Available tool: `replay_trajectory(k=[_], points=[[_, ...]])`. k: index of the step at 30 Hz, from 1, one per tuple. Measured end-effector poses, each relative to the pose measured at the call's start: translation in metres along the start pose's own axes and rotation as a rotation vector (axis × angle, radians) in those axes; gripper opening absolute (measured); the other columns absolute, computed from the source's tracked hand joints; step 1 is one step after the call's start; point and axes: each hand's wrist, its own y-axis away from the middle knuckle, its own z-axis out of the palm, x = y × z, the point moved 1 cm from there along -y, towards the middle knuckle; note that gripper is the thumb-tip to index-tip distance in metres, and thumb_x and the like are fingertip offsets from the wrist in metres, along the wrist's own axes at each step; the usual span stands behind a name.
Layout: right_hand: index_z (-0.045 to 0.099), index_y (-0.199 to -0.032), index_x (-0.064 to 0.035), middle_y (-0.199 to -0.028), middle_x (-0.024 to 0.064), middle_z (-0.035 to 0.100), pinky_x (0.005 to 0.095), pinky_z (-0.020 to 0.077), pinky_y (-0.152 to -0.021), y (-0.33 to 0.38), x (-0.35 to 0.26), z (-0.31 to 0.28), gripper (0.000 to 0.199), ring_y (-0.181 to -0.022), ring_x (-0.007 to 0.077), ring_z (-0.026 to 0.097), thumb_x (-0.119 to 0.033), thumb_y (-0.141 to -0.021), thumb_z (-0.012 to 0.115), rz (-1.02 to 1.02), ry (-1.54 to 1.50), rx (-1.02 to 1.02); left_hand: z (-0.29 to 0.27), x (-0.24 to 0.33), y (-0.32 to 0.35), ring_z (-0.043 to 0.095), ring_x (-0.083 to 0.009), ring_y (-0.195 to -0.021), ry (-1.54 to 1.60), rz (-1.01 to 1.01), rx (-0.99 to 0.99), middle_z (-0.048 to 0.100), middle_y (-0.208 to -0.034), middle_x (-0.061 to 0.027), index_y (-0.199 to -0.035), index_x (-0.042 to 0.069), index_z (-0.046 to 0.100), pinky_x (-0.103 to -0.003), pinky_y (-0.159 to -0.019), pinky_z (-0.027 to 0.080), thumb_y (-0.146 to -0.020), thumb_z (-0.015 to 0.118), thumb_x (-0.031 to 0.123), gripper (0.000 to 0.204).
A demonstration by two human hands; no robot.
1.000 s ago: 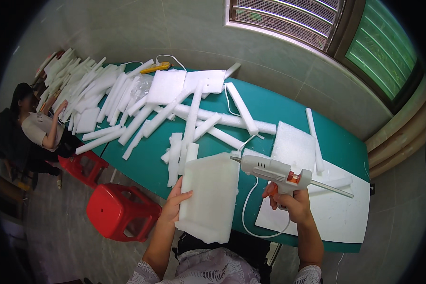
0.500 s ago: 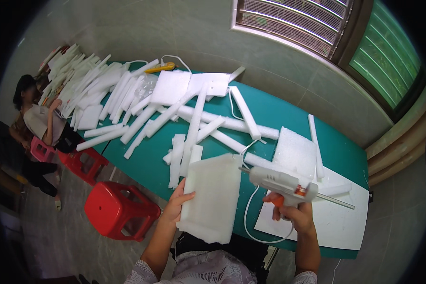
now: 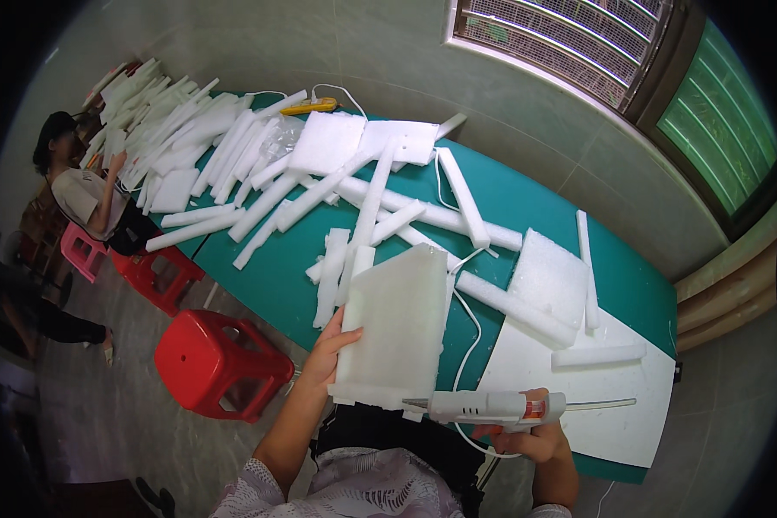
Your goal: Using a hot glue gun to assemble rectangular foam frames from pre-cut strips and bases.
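Note:
My left hand (image 3: 328, 350) grips a white foam panel (image 3: 393, 324) by its left edge, thumb on the face and the other fingers behind. The panel is tilted up in front of my body, over the table's near edge. In my right hand (image 3: 531, 440) is a white and orange hot glue gun (image 3: 492, 407), a glue stick (image 3: 600, 403) poking from its back end. Its nozzle (image 3: 416, 404) is at the panel's lower right corner; whether it touches the foam I cannot tell. My right fingers wrap the handle and are partly hidden.
White foam strips (image 3: 423, 207) and foam squares (image 3: 326, 142) lie over the green table (image 3: 561, 194). A white board (image 3: 613, 423) is at the right end. Red stools (image 3: 203, 363) stand at the left. A seated person (image 3: 86, 194) is at the far left end, and another person's leg (image 3: 73, 319) shows nearby.
The glue gun has moved down and left, from the panel's upper right corner to its lower right corner, and is now level. The panel's top has come up slightly. The view has shifted a little.

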Motion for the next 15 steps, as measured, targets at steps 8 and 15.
replay_trajectory(k=[8,15], points=[[0.064,-0.084,0.0055,-0.077,0.0148,0.069,0.0280,0.0481,-0.051,0.001,0.007,-0.007,0.029,-0.056,0.0168,0.061,-0.001,-0.056,0.059,-0.034,0.148,-0.013,-0.001,0.000,0.000,0.055,-0.0231,-0.116,-0.005,-0.007,-0.012,0.050,-0.131,-0.0156,-0.145,0.002,0.028,-0.034,-0.095,0.047,-0.085,0.054,-0.002,0.065],[0.065,-0.096,0.0079,-0.087,0.0201,0.069,0.0288,0.0485,-0.049,0.012,0.000,-0.020,0.039,-0.060,0.0183,0.062,0.000,-0.058,0.060,-0.077,0.061,0.012,-0.008,0.000,-0.002,0.056,-0.0252,-0.116,0.000,0.007,-0.010,0.050,-0.132,-0.0168,-0.144,0.002,0.030,-0.036,-0.096,0.048,-0.084,0.053,-0.003,0.064]])
